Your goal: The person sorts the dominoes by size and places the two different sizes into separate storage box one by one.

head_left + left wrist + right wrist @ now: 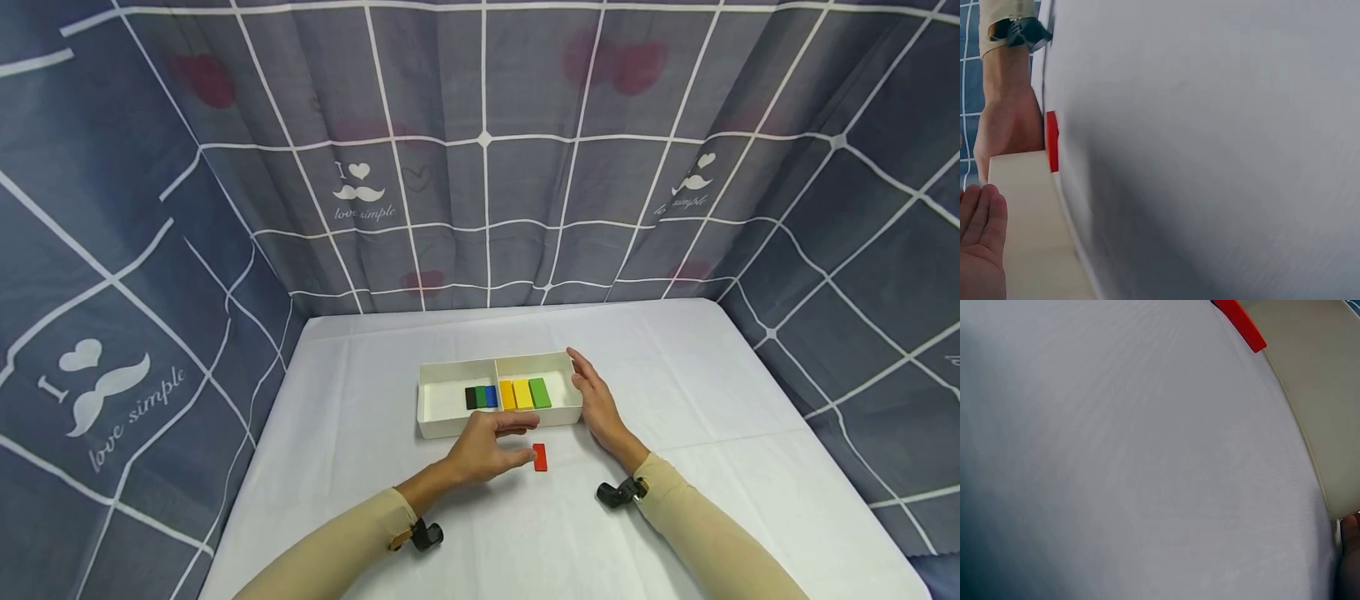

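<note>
A white two-compartment box [457, 427] lies on the table. Black [471, 398], green [481, 397] and blue [491, 396] blocks stand in its left compartment; orange [508, 395], yellow [522, 394] and larger green [540, 392] blocks in its right one. In front of the box lies a red block [541, 457]. My left hand [487, 448] hovers at the box's front with fingers stretched rightward; its thumb reaches the red block's edge, and contact is unclear. Straight fingers of my right hand [600, 410] rest along the box's right end. The right wrist view barely catches that hand.
White cloth [360, 417] covers the table, with bare cloth on both sides of the box. Grey checked curtains [525, 183] enclose the back and sides. Small black cameras sit on both wrists, the left one [427, 535] and the right one [618, 493].
</note>
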